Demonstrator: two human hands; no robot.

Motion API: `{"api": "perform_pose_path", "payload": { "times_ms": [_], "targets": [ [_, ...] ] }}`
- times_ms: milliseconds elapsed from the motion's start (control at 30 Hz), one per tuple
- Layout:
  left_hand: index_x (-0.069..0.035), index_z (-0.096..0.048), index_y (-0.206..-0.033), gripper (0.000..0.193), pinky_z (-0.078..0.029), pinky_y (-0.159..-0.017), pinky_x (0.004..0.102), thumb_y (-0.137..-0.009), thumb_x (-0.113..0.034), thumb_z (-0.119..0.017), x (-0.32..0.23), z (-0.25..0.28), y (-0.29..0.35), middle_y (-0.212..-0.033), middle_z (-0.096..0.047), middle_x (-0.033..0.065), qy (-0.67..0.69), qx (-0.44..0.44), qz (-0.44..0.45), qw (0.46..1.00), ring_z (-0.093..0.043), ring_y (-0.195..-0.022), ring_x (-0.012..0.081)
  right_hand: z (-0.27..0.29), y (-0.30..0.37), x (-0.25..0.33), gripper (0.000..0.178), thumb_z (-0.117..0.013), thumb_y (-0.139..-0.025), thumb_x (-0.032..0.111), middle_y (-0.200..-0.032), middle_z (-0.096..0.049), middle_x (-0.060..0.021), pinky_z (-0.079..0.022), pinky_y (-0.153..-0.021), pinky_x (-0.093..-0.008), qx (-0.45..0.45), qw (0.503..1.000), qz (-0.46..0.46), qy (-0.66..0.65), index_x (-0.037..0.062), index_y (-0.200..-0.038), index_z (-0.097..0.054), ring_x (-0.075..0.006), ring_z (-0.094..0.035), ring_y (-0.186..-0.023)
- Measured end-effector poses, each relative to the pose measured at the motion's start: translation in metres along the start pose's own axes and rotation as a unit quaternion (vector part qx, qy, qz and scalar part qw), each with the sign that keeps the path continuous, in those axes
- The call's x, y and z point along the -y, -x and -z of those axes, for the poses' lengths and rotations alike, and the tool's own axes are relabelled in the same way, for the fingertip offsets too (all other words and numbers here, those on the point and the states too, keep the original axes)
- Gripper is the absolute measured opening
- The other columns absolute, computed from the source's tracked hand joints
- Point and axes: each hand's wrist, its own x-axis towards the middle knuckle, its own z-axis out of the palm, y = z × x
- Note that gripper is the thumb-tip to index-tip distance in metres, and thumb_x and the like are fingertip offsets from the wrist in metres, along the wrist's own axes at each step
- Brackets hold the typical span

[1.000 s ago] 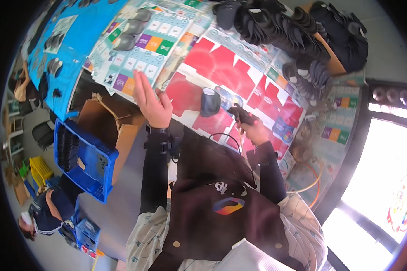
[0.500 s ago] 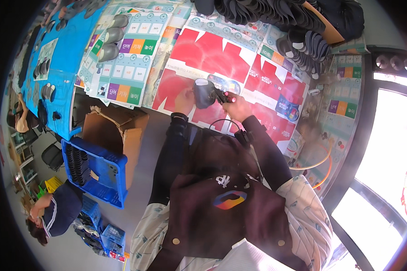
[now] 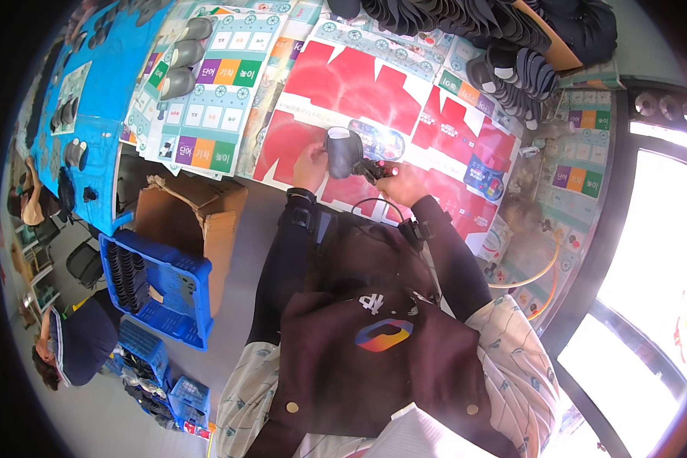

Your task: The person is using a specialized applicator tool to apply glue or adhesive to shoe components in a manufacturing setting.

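Note:
My left hand (image 3: 311, 166) is closed at the left edge of a dark grey, curved insole-like piece (image 3: 346, 155) with a white patch at its far end. It holds this piece above the red printed sheets. In my right hand (image 3: 402, 184), the fingers wrap round a small dark tool (image 3: 372, 171) with red parts. The tool is right beside the grey piece; whether they touch is hard to tell. Bright glare and small size hide the tool's exact kind. Similar grey pieces (image 3: 187, 53) lie in a row on the printed sheets to the left.
Dark insole-like pieces (image 3: 427, 19) are piled along the table's far side, with more at the right (image 3: 515, 72). A cardboard box (image 3: 225, 206) and a blue crate (image 3: 172, 324) stand at the left. An orange hose (image 3: 546, 301) curves at the right. Another person (image 3: 84, 336) bends at lower left.
Both hands stay nearly in place, the grey piece and the tool still in them. The grey piece has turned slightly. The person at lower left has shifted leftward.

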Motion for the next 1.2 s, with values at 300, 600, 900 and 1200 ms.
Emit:
{"api": "perform_pose_path", "payload": {
  "times_ms": [300,600,900,1200],
  "targets": [
    [-0.001,-0.068,-0.119,0.036,-0.059,-0.080,0.0328,-0.089,-0.017,-0.080,-0.033,-0.012,0.012,-0.102,-0.075,0.0101,-0.014,-0.006,-0.039,0.999,-0.072,-0.091,0.0182,0.017,0.003,0.016,0.031,-0.062,-0.083,0.020,-0.090,-0.069,-0.0312,-0.055,-0.081,-0.0550,-0.162,0.984,0.066,0.034,0.0059,-0.109,-0.072,-0.0508,-0.067,-0.090],
    [-0.002,-0.068,-0.118,0.033,-0.060,-0.077,0.0332,-0.090,-0.013,-0.080,-0.004,-0.012,-0.001,-0.102,-0.075,0.0113,-0.058,-0.061,-0.099,0.992,-0.073,-0.089,0.0200,0.009,0.009,0.017,0.030,-0.067,-0.084,0.025,-0.093,-0.072,-0.0283,-0.056,-0.078,-0.0522,-0.050,0.996,0.046,0.066,0.0066,-0.106,-0.075,-0.0457,-0.071,-0.085],
    [0.001,-0.069,-0.120,0.034,-0.060,-0.081,0.0364,-0.093,-0.018,-0.075,-0.006,0.014,-0.010,-0.113,-0.074,0.0152,0.010,0.017,0.015,1.000,-0.074,-0.096,0.0239,0.021,-0.013,0.044,0.021,-0.069,-0.081,0.017,-0.076,-0.073,-0.0103,-0.053,-0.059,-0.0363,-0.011,0.978,-0.039,-0.204,0.0005,-0.094,-0.074,-0.0211,-0.071,-0.069],
    [-0.001,-0.064,-0.130,0.032,-0.056,-0.089,0.0323,-0.102,-0.015,-0.065,-0.011,0.087,0.019,-0.118,-0.070,0.0116,0.102,0.023,0.117,0.988,-0.069,-0.100,0.0199,0.019,-0.036,0.012,0.016,-0.067,-0.082,0.013,-0.061,-0.063,-0.0091,-0.048,-0.055,-0.0358,0.034,0.981,0.016,-0.190,-0.0017,-0.077,-0.067,-0.0175,-0.061,-0.055]
  ]
}}
